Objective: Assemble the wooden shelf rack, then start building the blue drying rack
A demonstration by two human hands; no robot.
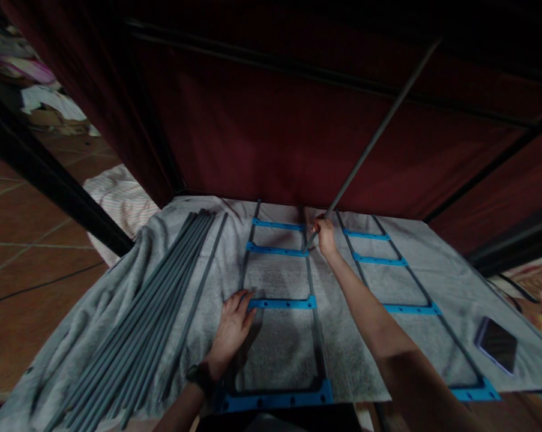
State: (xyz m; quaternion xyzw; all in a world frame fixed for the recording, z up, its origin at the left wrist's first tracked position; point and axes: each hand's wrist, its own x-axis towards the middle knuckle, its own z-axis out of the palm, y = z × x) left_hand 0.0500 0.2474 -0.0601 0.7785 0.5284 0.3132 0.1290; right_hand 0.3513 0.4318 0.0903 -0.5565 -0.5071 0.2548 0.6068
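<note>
My right hand [325,235] is closed round a long grey rod [379,129] near its lower end. The rod slants up to the right, and its low tip meets the right end of a blue crosspiece [277,249]. My left hand [233,319], with a dark watch [199,377] on the wrist, grips the left end of another blue crosspiece [282,304]. Both crosspieces belong to a ladder-like frame of grey rods lying flat between my arms. Its nearest blue crosspiece [277,400] lies at the front edge. My right forearm covers part of a second, similar frame [379,260].
A bundle of grey rods [162,306] lies on the grey blanket [352,360] at left, with one separate rod [203,282] beside it. A phone [498,345] rests at right. Dark red cloth [261,132] with dark bars stands behind; a dark post [59,171] crosses the left.
</note>
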